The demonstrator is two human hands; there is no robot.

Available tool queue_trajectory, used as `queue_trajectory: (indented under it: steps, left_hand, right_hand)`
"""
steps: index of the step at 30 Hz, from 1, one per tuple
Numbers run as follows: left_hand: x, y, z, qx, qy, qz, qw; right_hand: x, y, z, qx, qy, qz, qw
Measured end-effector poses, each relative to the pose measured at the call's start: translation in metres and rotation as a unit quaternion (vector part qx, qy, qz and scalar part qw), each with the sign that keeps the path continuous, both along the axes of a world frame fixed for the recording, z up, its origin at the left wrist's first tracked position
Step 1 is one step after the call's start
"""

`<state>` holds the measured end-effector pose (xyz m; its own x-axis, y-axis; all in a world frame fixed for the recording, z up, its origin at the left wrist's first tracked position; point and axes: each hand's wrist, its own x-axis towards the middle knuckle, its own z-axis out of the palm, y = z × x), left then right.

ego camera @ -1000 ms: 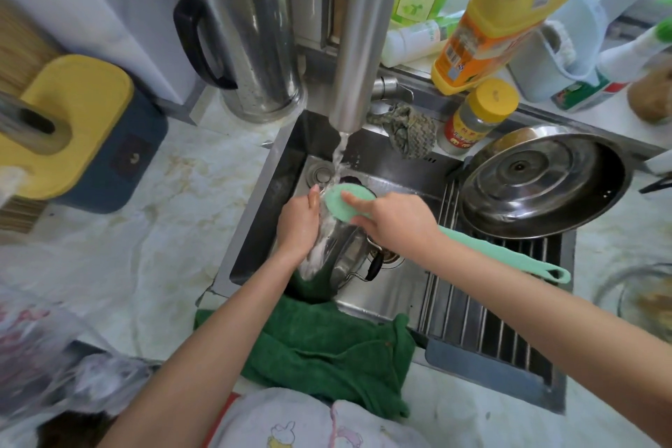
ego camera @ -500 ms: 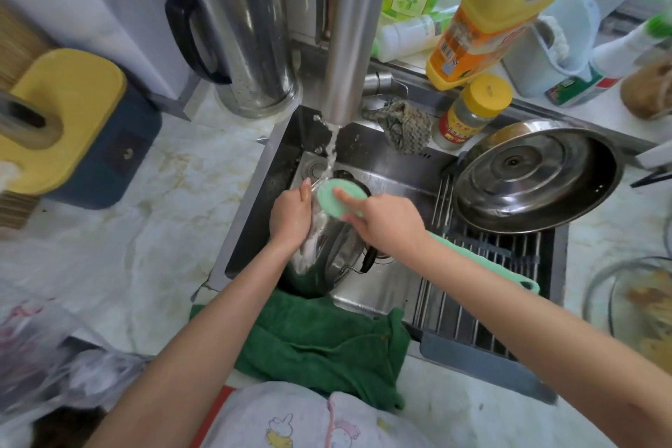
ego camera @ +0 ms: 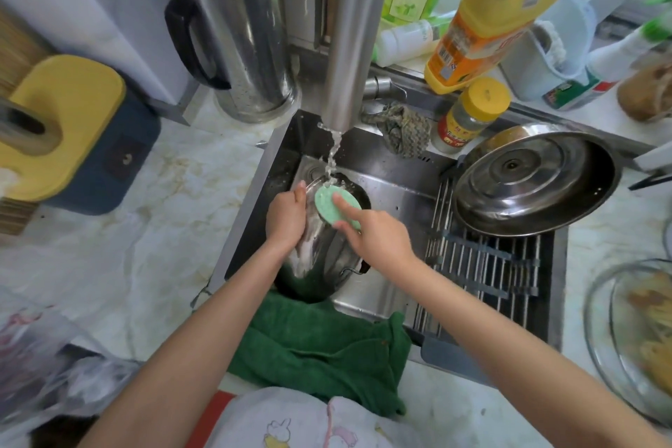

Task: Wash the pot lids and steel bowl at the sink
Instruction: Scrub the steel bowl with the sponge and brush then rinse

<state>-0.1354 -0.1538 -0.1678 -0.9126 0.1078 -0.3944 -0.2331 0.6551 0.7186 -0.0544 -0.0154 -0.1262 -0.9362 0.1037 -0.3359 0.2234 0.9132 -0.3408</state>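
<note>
A shiny steel pot lid (ego camera: 320, 258) with a black handle stands tilted in the sink (ego camera: 392, 200), under the water running from the tap (ego camera: 352, 29). My left hand (ego camera: 285, 218) grips its upper left edge. My right hand (ego camera: 378, 236) holds a green scrubber pad (ego camera: 332, 207) and presses it on the top of the lid, index finger stretched over the pad. A second, large steel lid (ego camera: 534, 185) lies upturned on the drying rack (ego camera: 483, 265) at the sink's right. No steel bowl shows clearly.
A green towel (ego camera: 320, 338) hangs over the sink's front edge. Behind the sink are a steel kettle (ego camera: 240, 33), a yellow detergent bottle (ego camera: 483, 11), a yellow-capped jar (ego camera: 469, 113) and a rag (ego camera: 403, 131). A glass bowl (ego camera: 636, 338) is at the right, a yellow-and-blue box (ego camera: 72, 127) at the left.
The scrubber pad has shifted slightly over the top of the lid under the water. Its long green handle, seen beside my right forearm before, is now hidden by the arm.
</note>
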Motion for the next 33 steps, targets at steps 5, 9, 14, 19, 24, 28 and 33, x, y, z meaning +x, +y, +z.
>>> queue_trajectory:
  steps: [5,9,14,19,24,28,33]
  left_hand:
    - [-0.003,-0.003,0.002,0.025,-0.018,-0.005,1.000]
    - [-0.014,-0.008,-0.001,0.058,-0.079,0.012,0.995]
    - [-0.028,-0.004,-0.014,0.071,-0.146,0.093,0.982]
    - [-0.033,-0.004,-0.015,0.098,-0.212,0.188,0.954]
    - [-0.025,0.005,-0.011,0.096,-0.201,0.195,0.955]
    - [-0.025,0.004,-0.011,0.097,-0.223,0.211,0.947]
    - [-0.005,0.029,-0.002,0.120,-0.186,0.140,0.965]
  right_hand:
    - [-0.009,-0.006,-0.005,-0.097,-0.013,-0.155,0.983]
    - [-0.005,-0.025,-0.009,-0.117,0.020,-0.100,0.988]
    - [-0.007,-0.031,-0.020,-0.184,0.024,-0.229,0.955]
    - [0.021,-0.042,-0.023,-0.173,0.005,-0.155,0.973]
    - [-0.011,-0.040,-0.016,-0.143,0.017,-0.169,0.975]
    - [0.048,-0.035,-0.010,-0.096,-0.019,-0.055,0.994]
    - [-0.016,-0.014,-0.008,-0.044,0.029,-0.147,0.988]
